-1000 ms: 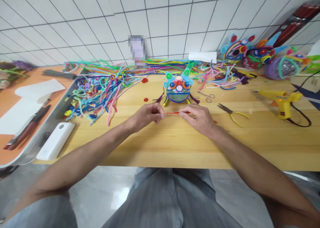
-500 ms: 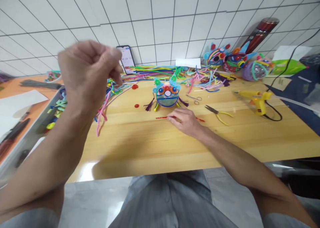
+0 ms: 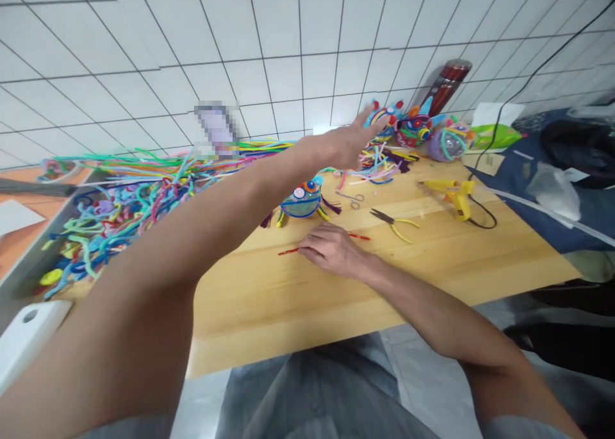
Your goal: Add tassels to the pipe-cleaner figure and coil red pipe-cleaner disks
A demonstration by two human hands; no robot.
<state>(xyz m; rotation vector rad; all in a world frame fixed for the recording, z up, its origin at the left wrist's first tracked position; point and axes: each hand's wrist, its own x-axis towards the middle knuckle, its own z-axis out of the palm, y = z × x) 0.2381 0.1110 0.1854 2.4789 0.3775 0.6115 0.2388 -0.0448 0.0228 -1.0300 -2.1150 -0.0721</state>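
Below centre, the right hand (image 3: 329, 248) grasps a red strip (image 3: 289, 252); above centre, the left hand (image 3: 346, 147) reaches, grip released.

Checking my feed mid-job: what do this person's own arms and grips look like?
The left sleeve and right sleeve are grey and short. Below them, the left arm and right arm are bare, with no watch, cable or marking visible. The left grip and right grip are ungloved human hands; no ring shows, though blur hides detail on the left.
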